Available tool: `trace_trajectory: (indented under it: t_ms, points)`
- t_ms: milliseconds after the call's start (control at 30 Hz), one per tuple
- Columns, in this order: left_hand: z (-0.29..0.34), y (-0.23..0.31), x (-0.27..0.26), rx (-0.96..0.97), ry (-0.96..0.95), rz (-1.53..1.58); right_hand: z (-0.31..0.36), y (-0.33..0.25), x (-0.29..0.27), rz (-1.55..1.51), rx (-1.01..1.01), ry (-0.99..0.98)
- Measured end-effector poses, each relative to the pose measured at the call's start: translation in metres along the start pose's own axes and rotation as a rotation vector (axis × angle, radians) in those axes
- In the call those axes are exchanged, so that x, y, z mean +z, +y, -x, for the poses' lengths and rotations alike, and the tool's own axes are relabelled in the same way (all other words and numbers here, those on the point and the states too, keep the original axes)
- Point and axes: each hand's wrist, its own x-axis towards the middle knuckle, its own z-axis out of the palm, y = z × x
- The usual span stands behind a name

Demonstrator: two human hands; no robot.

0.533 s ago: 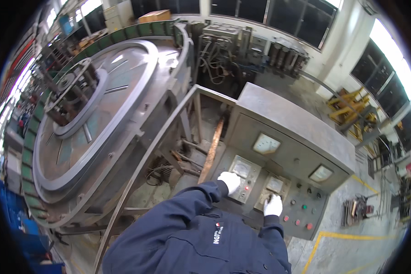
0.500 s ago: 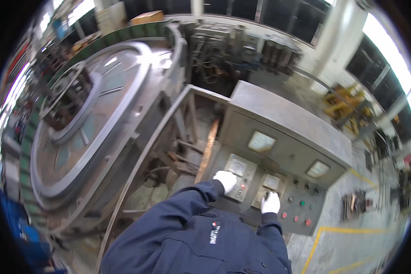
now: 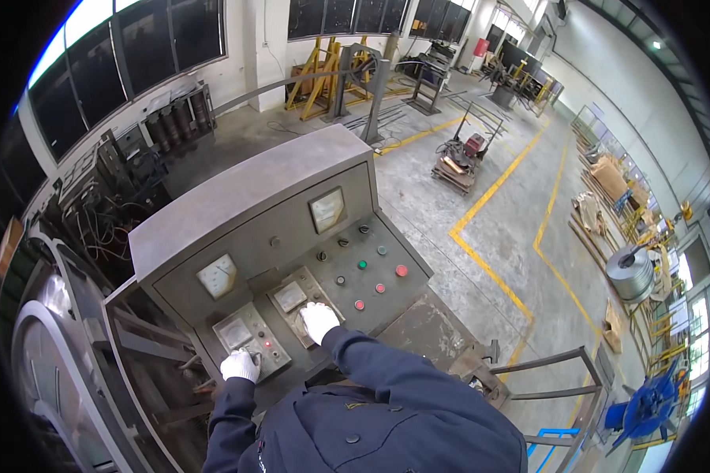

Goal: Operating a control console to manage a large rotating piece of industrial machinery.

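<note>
A grey control console (image 3: 268, 181) stands in front of me, with two small meter modules on its sloped face. My left hand (image 3: 241, 365), in a white glove, is closed at the lower left of the left module (image 3: 234, 333), its fingers around a dark knob (image 3: 255, 358). A small red light glows on that module. My right hand (image 3: 319, 321), also gloved in white, curls at the lower part of the right module (image 3: 290, 296); its fingers mostly hide the knob there. Right of it are red push buttons (image 3: 360, 305), a green button (image 3: 363, 265) and black switches (image 3: 322, 256).
Two dial gauges (image 3: 217, 276) are set in the console's upright face. A metal railing (image 3: 552, 366) is at the right. Beyond lie yellow floor lines (image 3: 489, 205), a small cart with a red machine (image 3: 461, 158), yellow frames (image 3: 315, 83) and a metal coil (image 3: 631, 272). A large ring-shaped machine (image 3: 39, 347) is at the left.
My view has swung to the right, so the large ring-shaped machine slides to the left edge and the open floor comes in. Both hands stay at their modules on the console.
</note>
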Motion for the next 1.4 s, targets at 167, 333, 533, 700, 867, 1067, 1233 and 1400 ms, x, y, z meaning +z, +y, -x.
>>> trace_trajectory:
  t_ms: [167,333,533,700,867,1067,1233,1400]
  points:
    - [-0.001,-0.005,0.001,-0.015,-0.02,0.017,-0.005,-0.003,0.002,-0.02,-0.012,0.004]
    - [0.014,-0.012,-0.022,-0.03,-0.115,0.196,-0.008,-0.009,-0.003,-0.056,-0.079,-0.132]
    - [0.007,-0.011,0.004,0.017,-0.031,0.215,-0.002,0.03,0.042,-0.098,-0.193,0.108]
    - [0.012,-0.011,0.017,-0.053,0.066,0.341,-0.002,0.016,0.023,-0.065,-0.184,0.048]
    - [0.008,-0.01,0.025,-0.085,0.12,0.37,-0.006,0.013,0.015,-0.061,-0.179,0.023]
    - [0.006,-0.012,0.024,-0.074,0.121,0.364,-0.008,0.01,0.012,-0.077,-0.158,0.0]
    - [0.007,-0.012,0.023,-0.072,0.102,0.361,-0.007,0.01,0.014,-0.08,-0.159,0.004]
    - [0.009,-0.011,0.02,-0.084,0.092,0.368,-0.006,0.012,0.016,-0.092,-0.151,0.001]
